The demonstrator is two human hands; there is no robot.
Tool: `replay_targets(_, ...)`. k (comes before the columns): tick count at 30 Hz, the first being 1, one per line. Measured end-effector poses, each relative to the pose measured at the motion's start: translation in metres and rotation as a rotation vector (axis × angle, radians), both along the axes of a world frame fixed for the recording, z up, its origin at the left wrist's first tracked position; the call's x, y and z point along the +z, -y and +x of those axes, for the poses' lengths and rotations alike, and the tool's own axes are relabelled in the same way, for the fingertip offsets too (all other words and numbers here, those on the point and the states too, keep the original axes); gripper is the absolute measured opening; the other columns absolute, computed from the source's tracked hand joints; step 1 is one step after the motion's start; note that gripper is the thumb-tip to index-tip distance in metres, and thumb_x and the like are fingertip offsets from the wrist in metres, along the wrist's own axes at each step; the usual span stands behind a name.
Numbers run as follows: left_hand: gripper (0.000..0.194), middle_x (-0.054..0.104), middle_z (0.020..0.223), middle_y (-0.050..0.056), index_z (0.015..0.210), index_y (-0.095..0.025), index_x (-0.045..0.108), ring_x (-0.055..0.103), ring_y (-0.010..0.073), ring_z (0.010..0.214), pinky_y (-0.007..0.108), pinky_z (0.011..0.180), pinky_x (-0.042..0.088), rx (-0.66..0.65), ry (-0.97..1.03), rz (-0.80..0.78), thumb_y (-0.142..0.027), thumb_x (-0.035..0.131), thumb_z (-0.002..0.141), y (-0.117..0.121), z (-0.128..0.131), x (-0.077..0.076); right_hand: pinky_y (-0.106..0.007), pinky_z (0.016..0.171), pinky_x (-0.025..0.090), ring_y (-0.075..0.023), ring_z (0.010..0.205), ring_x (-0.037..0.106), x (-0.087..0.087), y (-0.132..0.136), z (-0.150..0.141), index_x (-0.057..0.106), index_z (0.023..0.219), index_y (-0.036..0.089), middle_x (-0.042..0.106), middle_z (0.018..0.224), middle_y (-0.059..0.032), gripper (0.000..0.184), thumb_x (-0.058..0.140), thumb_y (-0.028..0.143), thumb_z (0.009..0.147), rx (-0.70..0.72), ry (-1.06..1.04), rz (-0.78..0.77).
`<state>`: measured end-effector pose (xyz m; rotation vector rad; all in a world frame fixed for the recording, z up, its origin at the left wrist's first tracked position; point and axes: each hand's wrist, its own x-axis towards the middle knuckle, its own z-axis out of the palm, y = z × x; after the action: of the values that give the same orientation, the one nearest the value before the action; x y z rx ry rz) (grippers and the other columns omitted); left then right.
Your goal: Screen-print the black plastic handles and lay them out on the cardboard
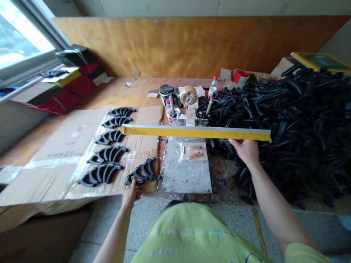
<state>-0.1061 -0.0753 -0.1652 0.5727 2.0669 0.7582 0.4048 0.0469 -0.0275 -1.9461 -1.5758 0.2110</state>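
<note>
My left hand (133,191) is at the front edge of the cardboard, its fingers closed on the nearest black curved plastic handle (139,181) of a small fanned group. Farther left, several more fans of the same black handles (100,173) lie in a column. My right hand (247,151) is just below a long yellow bar (192,132) with a pale grey top edge, beside the heap of black parts (298,146). The bar hides its fingertips, so their grip does not show. Between my hands lies a flat, stained metal plate (186,175) with a small jig block (194,151) on it.
Behind the plate stand a paint-smeared tub (166,91), a roll of tape (188,95) and a pink-capped bottle (213,87). A cardboard sheet (52,146) covers the left of the table. Red and black boxes (82,84) are stacked by the window.
</note>
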Motion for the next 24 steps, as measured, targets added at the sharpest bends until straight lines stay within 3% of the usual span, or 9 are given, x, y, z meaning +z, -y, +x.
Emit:
replay_targets(3,0.046,0.058,0.048,0.005,0.065,-0.020,0.052,0.057,0.0207,0.044,0.030,0.044,0.045,-0.037,-0.171,-0.101,-0.063,0.045,0.080,0.004,0.006,0.007,-0.030,0.055,0.050,-0.0200,0.059,0.063,-0.045,-0.012,-0.063,0.058,0.094,0.020,0.064,0.067,-0.0017,0.039,0.058,0.056,0.079,0.180,-0.404,-0.203)
replay_targets(5,0.048,0.057,0.047,0.003,0.065,-0.020,0.053,0.055,0.0197,0.042,0.028,0.044,0.042,-0.086,-0.272,-0.082,-0.063,0.042,0.082,-0.001,0.012,0.016,-0.029,0.054,0.049,-0.0190,0.058,0.063,-0.072,-0.019,-0.098,0.058,0.089,0.020,0.063,0.064,0.0003,0.036,0.058,0.055,0.079,0.246,-0.424,-0.292)
replay_targets(7,0.047,0.056,0.047,0.001,0.065,-0.020,0.053,0.055,0.0192,0.043,0.027,0.045,0.040,-0.116,-0.293,0.009,-0.061,0.040,0.084,-0.012,0.021,0.030,-0.030,0.061,0.050,-0.0202,0.069,0.066,-0.087,-0.024,-0.118,0.058,0.086,0.021,0.067,0.074,-0.0024,0.033,0.058,0.053,0.081,0.272,-0.282,-0.310)
replay_targets(10,0.042,0.052,0.044,-0.001,0.067,-0.020,0.053,0.052,0.0171,0.044,0.025,0.046,0.038,-0.123,-0.247,0.230,-0.057,0.044,0.085,-0.041,0.043,0.063,-0.031,0.069,0.050,-0.0229,0.085,0.067,-0.087,-0.026,-0.126,0.059,0.104,0.021,0.070,0.094,-0.0080,0.040,0.056,0.056,0.084,0.284,-0.015,-0.313)
replay_targets(13,0.038,0.049,0.044,-0.004,0.079,-0.019,0.058,0.045,0.0125,0.041,0.022,0.044,0.034,-0.139,-0.124,0.498,-0.055,0.048,0.086,-0.073,0.075,0.110,-0.036,0.077,0.050,-0.0268,0.098,0.064,-0.079,-0.018,-0.123,0.050,0.128,0.020,0.067,0.109,-0.0141,0.058,0.054,0.059,0.085,0.319,0.193,-0.272)
replay_targets(18,0.046,0.051,0.053,-0.005,0.107,-0.017,0.060,0.043,0.0082,0.042,0.019,0.045,0.035,-0.180,0.292,0.915,-0.056,0.046,0.089,-0.115,0.135,0.190,-0.049,0.106,0.036,-0.0321,0.133,0.040,-0.092,0.000,-0.130,0.047,0.138,0.019,0.047,0.142,-0.0177,0.058,0.055,0.047,0.089,0.552,0.307,-0.099)
replay_targets(21,0.049,0.052,0.054,-0.004,0.112,-0.015,0.061,0.044,0.0085,0.042,0.019,0.043,0.036,-0.186,0.489,0.995,-0.055,0.043,0.090,-0.126,0.157,0.209,-0.053,0.109,0.031,-0.0347,0.140,0.029,-0.102,0.002,-0.137,0.050,0.137,0.017,0.039,0.149,-0.0179,0.057,0.057,0.045,0.088,0.582,0.300,-0.109)
replay_targets(24,0.047,0.053,0.054,-0.004,0.115,-0.016,0.061,0.045,0.0085,0.043,0.019,0.043,0.037,-0.168,0.515,1.005,-0.053,0.047,0.089,-0.124,0.158,0.207,-0.053,0.108,0.033,-0.0341,0.136,0.036,-0.095,-0.002,-0.130,0.052,0.135,0.018,0.044,0.146,-0.0178,0.056,0.059,0.045,0.087,0.605,0.275,-0.140)
